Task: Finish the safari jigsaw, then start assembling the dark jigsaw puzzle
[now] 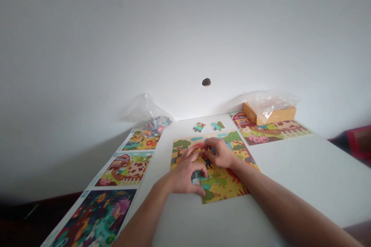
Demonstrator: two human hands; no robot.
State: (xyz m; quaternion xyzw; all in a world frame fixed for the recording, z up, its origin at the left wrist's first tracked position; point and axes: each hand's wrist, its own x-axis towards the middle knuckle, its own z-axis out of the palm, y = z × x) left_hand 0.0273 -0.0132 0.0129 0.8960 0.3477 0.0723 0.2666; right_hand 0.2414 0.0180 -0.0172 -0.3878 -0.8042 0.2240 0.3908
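Observation:
A colourful animal jigsaw puzzle [217,187] lies flat on the white table, mostly joined, with trees along its far edge and a green crocodile near the front. My left hand [185,173] rests over its left side, fingers stretched forward and thumb held apart. White shows between that thumb and forefinger, at the puzzle's lower left. Near the middle of the picture, my right hand [218,152] has its fingers bent down and drawn together, close to the left fingertips. What sits under the right fingertips is hidden. Beyond the puzzle lie two loose puzzle pieces, one [199,127] left of the other [218,126].
Picture sheets [124,170] run along the table's left edge, with a clear plastic bag [146,110] at their far end. At the back right, an orange box [275,115] under another plastic bag [269,100] stands on a farm picture [269,133]. A wall with a hole [206,82] rises behind.

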